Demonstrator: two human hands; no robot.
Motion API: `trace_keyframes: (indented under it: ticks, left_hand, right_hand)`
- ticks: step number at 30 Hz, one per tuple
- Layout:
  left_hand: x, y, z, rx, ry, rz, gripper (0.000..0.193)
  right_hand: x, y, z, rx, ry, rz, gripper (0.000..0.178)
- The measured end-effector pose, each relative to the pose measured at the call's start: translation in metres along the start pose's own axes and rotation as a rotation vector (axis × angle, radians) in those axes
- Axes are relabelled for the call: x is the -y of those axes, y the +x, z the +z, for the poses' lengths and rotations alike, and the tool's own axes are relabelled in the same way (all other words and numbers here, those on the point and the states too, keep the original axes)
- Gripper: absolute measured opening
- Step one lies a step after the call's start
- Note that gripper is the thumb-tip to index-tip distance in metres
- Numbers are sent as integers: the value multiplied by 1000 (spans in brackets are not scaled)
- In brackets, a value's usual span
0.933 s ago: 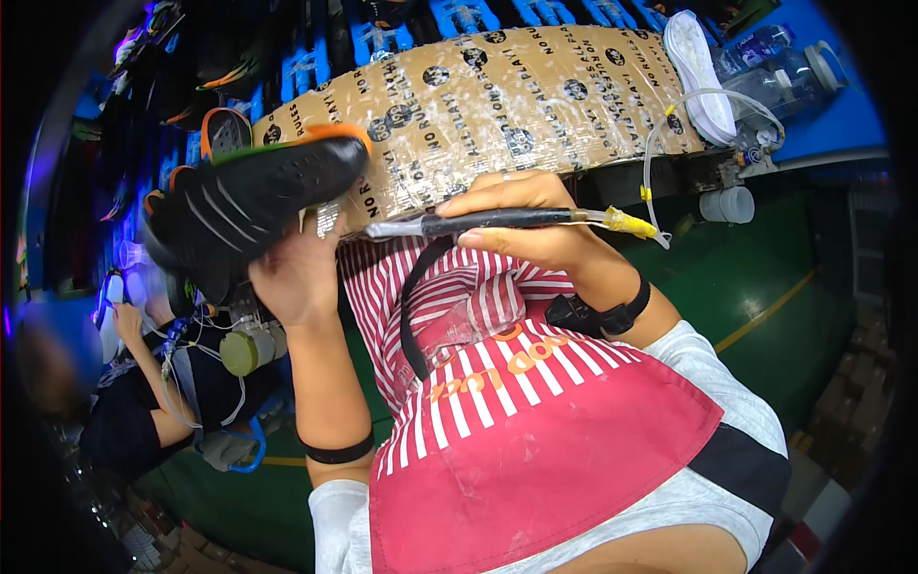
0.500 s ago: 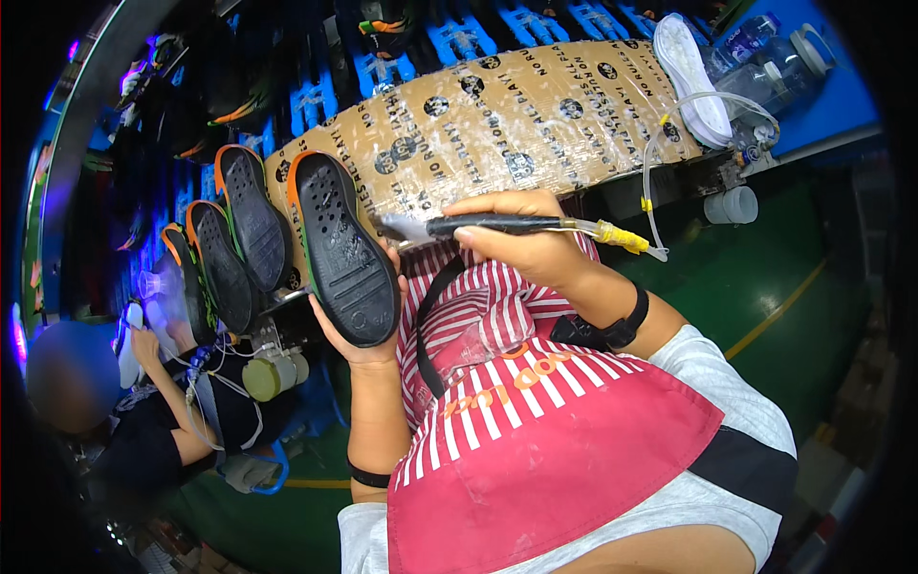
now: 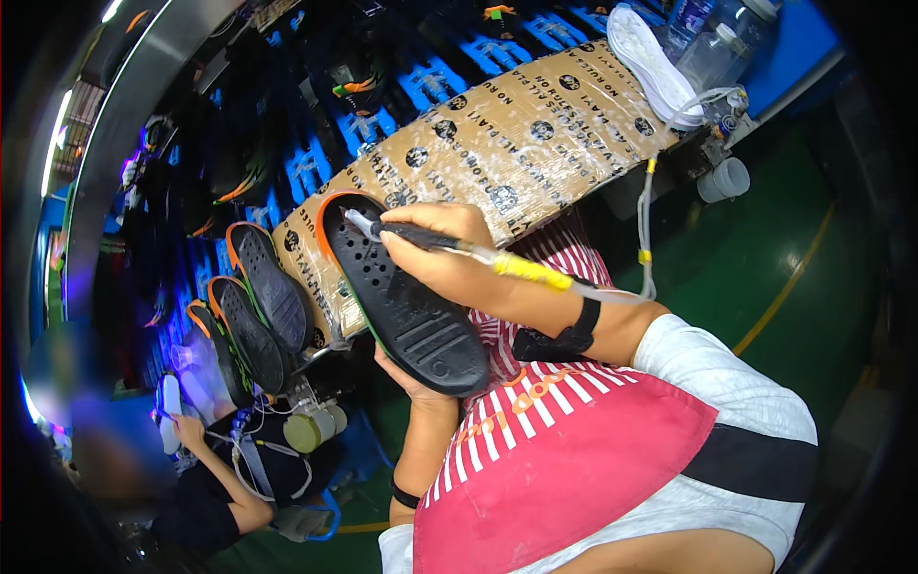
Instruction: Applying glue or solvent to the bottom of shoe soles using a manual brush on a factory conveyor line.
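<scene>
Tilted in front of me is a black shoe sole point(image 3: 411, 306) with an orange and green rim and rows of holes toward its far end. My left hand point(image 3: 406, 378) grips it from underneath near the close end, its fingers mostly hidden. Between the fingers of my right hand point(image 3: 445, 253) is a black-handled brush point(image 3: 421, 236), fed by a clear tube with a yellow joint point(image 3: 531, 271). The pale bristles touch or nearly touch the holed part of the sole, close to the orange rim.
Several more black soles point(image 3: 273, 287) lean at the left. Cardboard point(image 3: 478, 134) covers the bench, with a white sole point(image 3: 655, 72) and clear bottles point(image 3: 717, 57) at its right end. A white cup point(image 3: 724, 180) hangs nearby. At lower left, a co-worker's hand point(image 3: 188, 432) holds another white sole point(image 3: 169, 411).
The brush has moved left, from beside the sole to over its far end. My left hand has brought the sole slightly right and nearer, and tilted it more. The whole view has shifted a little.
</scene>
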State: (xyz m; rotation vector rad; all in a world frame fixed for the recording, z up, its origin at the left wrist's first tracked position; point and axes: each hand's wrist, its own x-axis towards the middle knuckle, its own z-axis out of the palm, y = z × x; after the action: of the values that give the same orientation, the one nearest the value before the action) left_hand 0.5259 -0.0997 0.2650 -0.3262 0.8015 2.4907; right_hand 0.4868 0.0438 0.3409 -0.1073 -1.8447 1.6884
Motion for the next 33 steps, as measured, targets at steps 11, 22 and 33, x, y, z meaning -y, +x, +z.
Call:
trace_keyframes:
  ticks: [11,22,33]
  left_hand:
    - [6,-1,-13,-20,15,-56,64]
    - [-5,8,-6,108,-56,32,65]
    - [-11,5,-2,175,-117,115,67]
  right_hand:
    - [-9,-3,9,237,-7,-219,14]
    - [-1,-8,9,230,-376,-477,24]
    - [-1,-18,5,280,-350,-461,24]
